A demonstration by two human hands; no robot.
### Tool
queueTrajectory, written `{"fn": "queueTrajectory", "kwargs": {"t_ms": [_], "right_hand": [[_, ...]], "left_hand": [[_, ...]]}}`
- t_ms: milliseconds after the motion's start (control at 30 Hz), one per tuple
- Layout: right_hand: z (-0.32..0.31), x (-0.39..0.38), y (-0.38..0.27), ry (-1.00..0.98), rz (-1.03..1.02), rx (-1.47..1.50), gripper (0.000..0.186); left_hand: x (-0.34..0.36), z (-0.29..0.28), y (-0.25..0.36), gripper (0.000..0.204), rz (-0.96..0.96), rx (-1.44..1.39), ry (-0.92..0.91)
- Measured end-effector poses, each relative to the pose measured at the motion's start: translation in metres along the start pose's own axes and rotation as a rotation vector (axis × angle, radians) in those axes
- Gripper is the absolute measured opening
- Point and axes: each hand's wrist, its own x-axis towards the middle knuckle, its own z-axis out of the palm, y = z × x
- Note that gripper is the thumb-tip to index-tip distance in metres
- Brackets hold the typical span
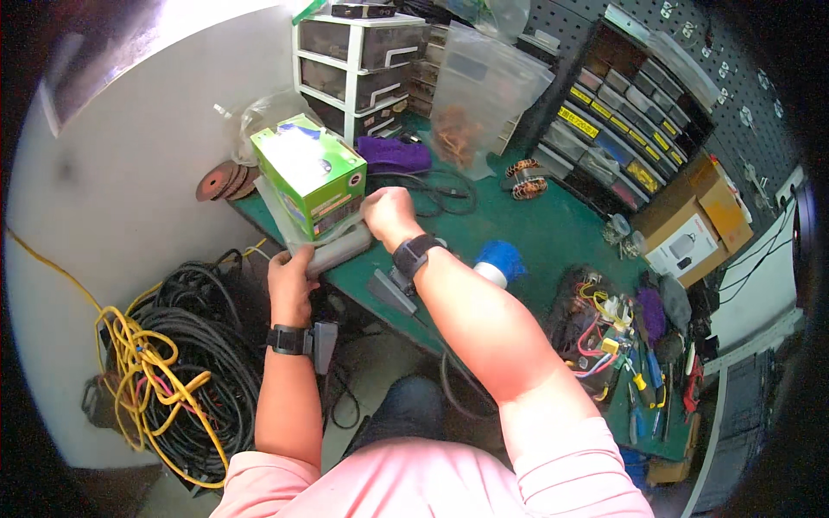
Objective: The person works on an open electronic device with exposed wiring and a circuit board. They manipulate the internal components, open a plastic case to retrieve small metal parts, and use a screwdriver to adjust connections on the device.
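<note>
My left hand has its fingers closed on the left end of a pale grey translucent rolled item along the table's front left edge. My right hand is closed just beyond that item's other end, beside the green box; what its fingertips hold is hidden. The green box, with a glare on its top, sits on a pale sheet directly behind both hands. Grey plastic tool pieces and a blue-topped white container lie near my right forearm.
On the green table are a purple cloth, black cables, drawer units, a parts organiser, cardboard boxes, wired electronics and several hand tools. Coiled black and yellow cables lie left, by the white wall.
</note>
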Motion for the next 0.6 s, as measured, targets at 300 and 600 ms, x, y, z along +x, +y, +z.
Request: {"fn": "queueTrajectory", "kwargs": {"t_ms": [300, 600], "right_hand": [[-0.003, 0.050, 0.046, 0.187, 0.059, 0.155, 0.011], [-0.030, 0.064, 0.039, 0.171, 0.085, -0.221, 0.019]], "left_hand": [[-0.019, -0.012, 0.014, 0.023, -0.185, -0.170, -0.094], [-0.069, -0.044, 0.012, 0.018, -0.257, -0.445, -0.019]]}}
